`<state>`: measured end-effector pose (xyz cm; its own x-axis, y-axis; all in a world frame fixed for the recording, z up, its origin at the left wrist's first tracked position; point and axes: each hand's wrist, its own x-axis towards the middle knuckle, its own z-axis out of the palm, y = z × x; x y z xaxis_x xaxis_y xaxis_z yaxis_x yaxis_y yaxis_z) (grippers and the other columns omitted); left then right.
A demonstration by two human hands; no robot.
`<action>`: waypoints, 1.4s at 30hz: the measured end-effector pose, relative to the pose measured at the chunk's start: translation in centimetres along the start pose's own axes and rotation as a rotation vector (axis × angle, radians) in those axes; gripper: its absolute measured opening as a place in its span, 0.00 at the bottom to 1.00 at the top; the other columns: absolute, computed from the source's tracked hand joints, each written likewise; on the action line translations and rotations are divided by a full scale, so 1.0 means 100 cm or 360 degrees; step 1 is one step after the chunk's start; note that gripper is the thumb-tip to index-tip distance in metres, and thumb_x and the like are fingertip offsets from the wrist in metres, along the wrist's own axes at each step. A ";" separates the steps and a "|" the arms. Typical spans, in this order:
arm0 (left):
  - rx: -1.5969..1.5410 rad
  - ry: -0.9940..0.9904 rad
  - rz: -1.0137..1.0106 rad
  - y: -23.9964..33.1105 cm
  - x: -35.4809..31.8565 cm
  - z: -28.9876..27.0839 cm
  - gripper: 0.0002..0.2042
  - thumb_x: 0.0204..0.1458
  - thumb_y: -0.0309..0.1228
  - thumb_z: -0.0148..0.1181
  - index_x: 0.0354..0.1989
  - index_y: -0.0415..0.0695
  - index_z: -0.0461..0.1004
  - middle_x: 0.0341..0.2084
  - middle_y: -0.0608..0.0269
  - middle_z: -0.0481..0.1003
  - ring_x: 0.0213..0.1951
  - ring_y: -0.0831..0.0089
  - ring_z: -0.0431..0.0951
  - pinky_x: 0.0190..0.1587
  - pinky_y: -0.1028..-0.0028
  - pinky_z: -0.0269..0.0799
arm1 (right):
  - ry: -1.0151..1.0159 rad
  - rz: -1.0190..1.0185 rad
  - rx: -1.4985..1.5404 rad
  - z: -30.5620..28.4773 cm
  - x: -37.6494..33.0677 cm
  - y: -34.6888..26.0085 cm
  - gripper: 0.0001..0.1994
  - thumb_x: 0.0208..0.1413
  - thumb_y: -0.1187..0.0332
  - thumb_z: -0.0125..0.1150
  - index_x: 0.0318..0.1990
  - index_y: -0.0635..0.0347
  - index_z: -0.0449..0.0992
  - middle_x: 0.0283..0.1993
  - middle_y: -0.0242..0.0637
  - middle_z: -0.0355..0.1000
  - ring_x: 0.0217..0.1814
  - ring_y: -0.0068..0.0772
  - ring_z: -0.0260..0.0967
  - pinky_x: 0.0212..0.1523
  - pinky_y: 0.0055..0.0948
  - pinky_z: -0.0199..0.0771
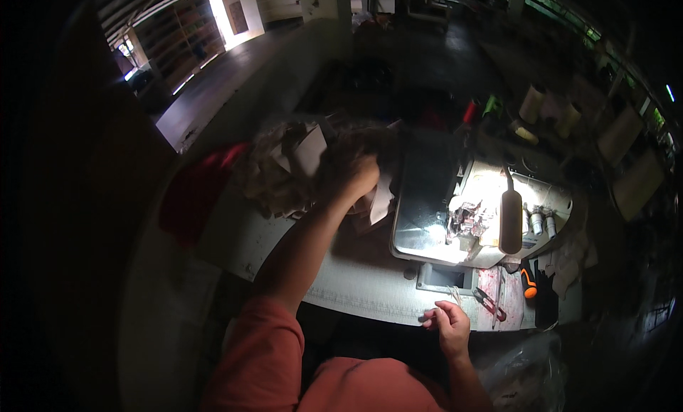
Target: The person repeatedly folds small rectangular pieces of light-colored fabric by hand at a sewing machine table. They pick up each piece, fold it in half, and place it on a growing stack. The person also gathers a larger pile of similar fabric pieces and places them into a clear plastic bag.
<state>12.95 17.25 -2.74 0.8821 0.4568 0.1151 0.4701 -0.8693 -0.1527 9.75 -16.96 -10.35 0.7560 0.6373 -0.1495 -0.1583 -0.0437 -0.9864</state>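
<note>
My left hand (361,176) reaches across the table into a heap of pale cut pieces (274,173), fabric or card. Its fingers are lost in shadow, so I cannot see whether they grip a piece. A pale piece (381,200) hangs just beside that hand. My right hand (449,325) is at the table's front edge with its fingers curled in; anything between them is too small to make out. Close to it lie red-handled thread snips (491,305). Beyond stands a sewing machine (427,220), brightly lit around its needle area.
A dark lamp head (510,223) stands in front of the machine. An orange-and-black tool (528,284) lies right of the snips. Thread cones (531,104) stand behind. Red cloth (203,191) lies at the left, and a clear plastic bag (530,373) is below the table at right.
</note>
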 end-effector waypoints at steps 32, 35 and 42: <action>-0.2002 0.0533 -0.1169 -0.089 -0.333 -0.009 0.13 0.49 0.30 0.50 0.44 0.40 0.67 0.42 0.58 0.70 0.45 0.71 0.69 0.49 0.73 0.62 | -0.0145 -0.0086 -0.0196 0.000 0.004 -0.001 0.04 0.51 0.74 0.50 0.28 0.64 0.65 0.29 0.37 0.67 0.24 0.21 0.65 0.24 0.16 0.64; -0.1289 -0.0214 -0.1584 -0.117 -0.459 0.097 0.14 0.48 0.31 0.52 0.42 0.37 0.67 0.41 0.50 0.69 0.45 0.66 0.69 0.46 0.72 0.63 | -0.0176 0.0076 -0.0366 -0.006 0.006 -0.004 0.07 0.53 0.70 0.48 0.29 0.65 0.68 0.28 0.36 0.68 0.25 0.19 0.65 0.25 0.16 0.65; -0.1055 -0.0040 -0.2014 -0.105 -0.544 0.151 0.21 0.43 0.35 0.56 0.45 0.37 0.64 0.43 0.48 0.67 0.46 0.60 0.68 0.47 0.68 0.62 | -0.0090 -0.0040 -0.0534 0.001 0.003 -0.006 0.10 0.55 0.65 0.47 0.30 0.62 0.69 0.27 0.32 0.69 0.25 0.19 0.65 0.26 0.16 0.67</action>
<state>-39.56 4.36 -22.22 -0.1097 0.9751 -0.1927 0.8328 0.1960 0.5177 10.02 -16.71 -9.84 0.7190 0.6827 -0.1302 0.0849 -0.2722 -0.9585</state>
